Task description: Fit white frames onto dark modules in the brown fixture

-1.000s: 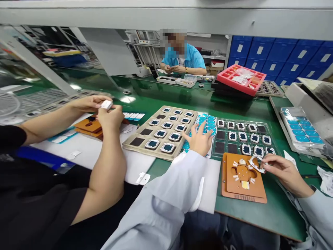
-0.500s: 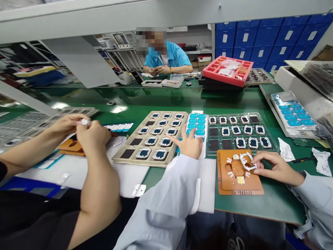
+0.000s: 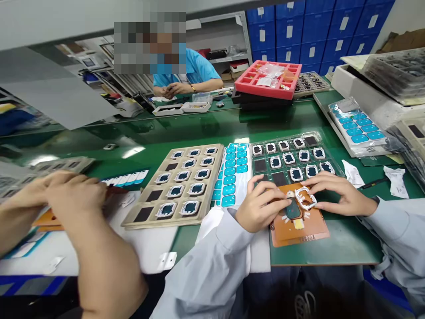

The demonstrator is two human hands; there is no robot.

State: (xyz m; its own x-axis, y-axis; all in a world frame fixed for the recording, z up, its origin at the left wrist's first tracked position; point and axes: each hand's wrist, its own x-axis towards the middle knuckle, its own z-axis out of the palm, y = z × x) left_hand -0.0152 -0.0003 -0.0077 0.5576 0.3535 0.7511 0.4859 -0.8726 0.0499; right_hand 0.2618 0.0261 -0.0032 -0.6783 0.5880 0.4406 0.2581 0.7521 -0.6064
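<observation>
White frame part (image 3: 304,198) is sitting over the upper right of the orange fixture plate (image 3: 300,226), pinched at its right edge by the right hand (image 3: 335,197). Thumb and forefinger are closing on it, other fingers curling loosely. Frame is lying tilted, long axis running roughly upper-left to lower-right, not yet flat in the nest.

Left hand (image 3: 260,208) is resting on the plate's left side, fingers bent, fingertips pressing on or just beside the dark teal pad (image 3: 293,210) seated in the fixture centre. Can't tell whether it's gripping the pad or only holding it down. Frame is lying just right of and slightly above that pad, touching or nearly touching it; right hand is the nearer one to the frame, left hand is nearer the pad.

Outward from there: clear tray (image 3: 292,161) of framed parts is sitting directly behind the fixture, a sheet of blue pads (image 3: 232,175) just left of it, then a beige tray (image 3: 179,184) with more framed parts and some open dark pockets.

Far left, a co-worker's two bare hands (image 3: 66,195) are working together, blurred. Another person in a blue shirt (image 3: 195,68) is sitting across the green belt (image 3: 199,128), near a red tray (image 3: 268,79).
</observation>
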